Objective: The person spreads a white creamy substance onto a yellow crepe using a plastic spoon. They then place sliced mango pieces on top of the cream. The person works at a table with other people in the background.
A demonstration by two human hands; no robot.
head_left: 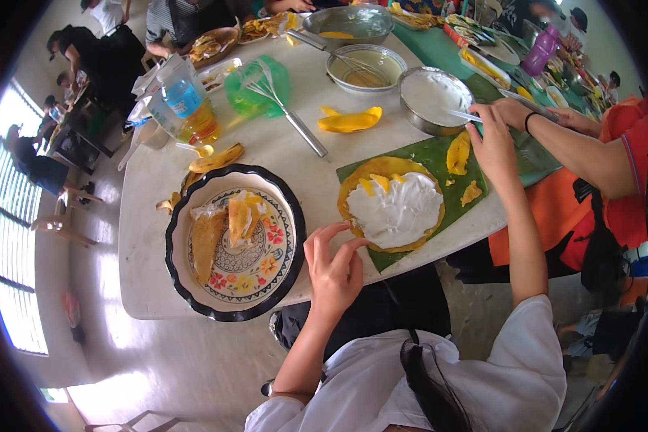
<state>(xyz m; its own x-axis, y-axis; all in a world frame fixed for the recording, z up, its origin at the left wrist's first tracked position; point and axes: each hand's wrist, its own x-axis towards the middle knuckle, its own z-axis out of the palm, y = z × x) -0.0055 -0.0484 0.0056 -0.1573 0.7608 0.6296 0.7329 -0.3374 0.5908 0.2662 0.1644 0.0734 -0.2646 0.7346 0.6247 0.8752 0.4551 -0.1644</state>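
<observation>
A round yellow crepe (347,196) lies on a green banana leaf (450,201) in front of me. White cream (403,216) covers most of its top, and mango pieces (380,182) sit near its far edge. At the crepe's near-left edge is my left hand (333,266), its fingers apart and bent, fingertips at the rim. My right hand (494,144) grips a pale utensil (465,115), whose far end is in a metal bowl (426,124) of white cream; its tip is hidden. Mango peel (458,153) and a scrap lie on the leaf's right.
Left stands a scalloped, black-rimmed dish (295,252) holding folded crepes (209,237). Beyond are a metal whisk (295,122), mango peel (349,120), a plastic bottle (187,108) and a bowl with a whisk (360,68). A co-worker's arm (576,144) reaches in close at right.
</observation>
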